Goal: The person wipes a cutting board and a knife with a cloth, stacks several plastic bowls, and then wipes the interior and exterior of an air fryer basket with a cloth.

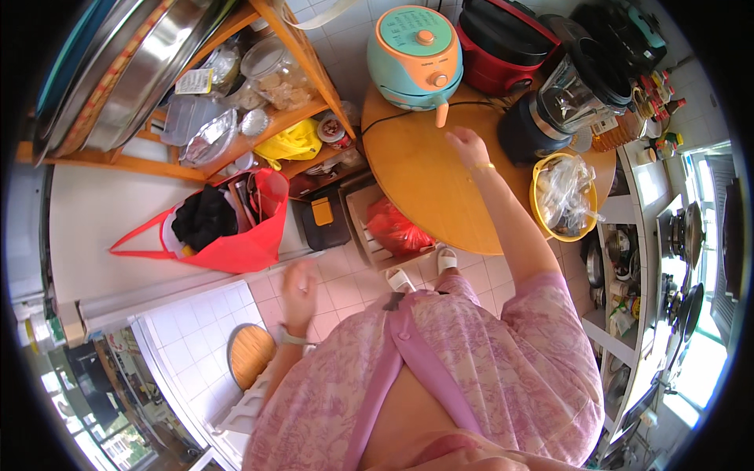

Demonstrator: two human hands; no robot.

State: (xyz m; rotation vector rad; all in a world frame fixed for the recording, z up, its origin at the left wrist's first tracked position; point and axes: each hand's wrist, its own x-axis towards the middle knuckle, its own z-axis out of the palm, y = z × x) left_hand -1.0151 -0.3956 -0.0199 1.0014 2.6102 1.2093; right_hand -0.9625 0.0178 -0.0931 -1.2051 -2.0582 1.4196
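Observation:
My right hand (pixel 469 148) hangs over the round wooden table (pixel 412 176), just short of the air fryer's orange handle (pixel 442 113) and apart from it. Its fingers are bent, with no object visible in them. The air fryer (pixel 415 59) is turquoise and orange, its basket in place and handwriting on its lid. My left hand (pixel 299 291) is blurred and loosely curled. It hovers in the air to the right of a red tote bag (pixel 235 253) packed with black cloth and other items. Whether its fingers are closed is unclear.
A red appliance with a black lid (pixel 500 47), a blender (pixel 565 100) and a yellow basket of plastic bags (pixel 562 197) crowd the table. Wooden shelves (pixel 283 126) stand at left. Below are a cardboard box (pixel 359 212) with a red bag (pixel 394 226) and a black bin (pixel 324 226).

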